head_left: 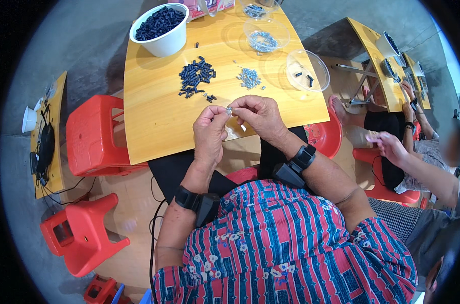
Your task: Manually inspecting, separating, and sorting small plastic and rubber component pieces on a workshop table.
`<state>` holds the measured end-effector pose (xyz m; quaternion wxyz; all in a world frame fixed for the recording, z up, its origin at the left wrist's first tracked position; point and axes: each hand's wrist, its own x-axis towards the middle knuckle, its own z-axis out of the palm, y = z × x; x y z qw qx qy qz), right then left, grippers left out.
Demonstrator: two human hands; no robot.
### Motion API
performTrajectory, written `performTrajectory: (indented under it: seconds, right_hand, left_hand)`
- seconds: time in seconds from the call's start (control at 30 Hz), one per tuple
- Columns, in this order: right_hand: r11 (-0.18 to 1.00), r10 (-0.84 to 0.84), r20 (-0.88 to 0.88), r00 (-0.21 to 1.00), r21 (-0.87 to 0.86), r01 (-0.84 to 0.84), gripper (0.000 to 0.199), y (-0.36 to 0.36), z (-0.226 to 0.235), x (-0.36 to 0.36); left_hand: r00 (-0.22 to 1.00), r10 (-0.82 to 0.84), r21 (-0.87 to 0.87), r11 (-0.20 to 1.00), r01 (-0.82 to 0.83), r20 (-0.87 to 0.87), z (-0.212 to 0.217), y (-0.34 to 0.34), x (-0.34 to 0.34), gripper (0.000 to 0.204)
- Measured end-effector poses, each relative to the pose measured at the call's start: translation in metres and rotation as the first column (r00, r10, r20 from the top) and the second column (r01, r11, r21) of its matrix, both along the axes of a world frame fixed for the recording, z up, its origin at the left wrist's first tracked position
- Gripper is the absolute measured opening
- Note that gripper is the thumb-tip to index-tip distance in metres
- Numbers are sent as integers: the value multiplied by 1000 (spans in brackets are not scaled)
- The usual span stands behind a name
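Observation:
Above the near edge of the wooden table (154,116), my left hand (210,126) and my right hand (260,115) meet fingertip to fingertip. Both are closed in a pinch on a small silvery piece (229,110), partly hidden by the fingers, so its exact kind does not show. Just beyond lies a loose pile of short black cylindrical parts (195,76), with a few apart from it near my left fingertips. To its right is a heap of small pale-blue and silvery parts (249,78). A clear round plastic dish (319,65) at the right edge holds a few black parts.
A white tub (169,46) full of black parts stands at the far left corner. More clear dishes (286,36) with silvery parts sit at the far right. Red stools (95,134) flank the table. Another person's hand (392,149) reaches in from the right.

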<state>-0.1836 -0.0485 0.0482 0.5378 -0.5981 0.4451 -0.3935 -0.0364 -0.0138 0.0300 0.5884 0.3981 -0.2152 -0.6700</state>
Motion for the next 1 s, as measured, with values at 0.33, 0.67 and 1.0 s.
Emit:
performTrajectory:
  seconds: [0.33,0.67,1.0]
  right_hand:
    - [994,-26,10,1000,108,25,10,2,-14,4]
    - [995,-93,10,996,-21,93,13,4,-15,5]
    - [993,-91,153,984,90,78,14,3,-21,4]
  left_hand:
    - [999,-25,30,999,25,25,-14,-1,1,4]
    - [995,-58,55,997,53,82,-17,-7,3,5]
    - [996,-90,78,993,89,-1,-14,-8,2,3]
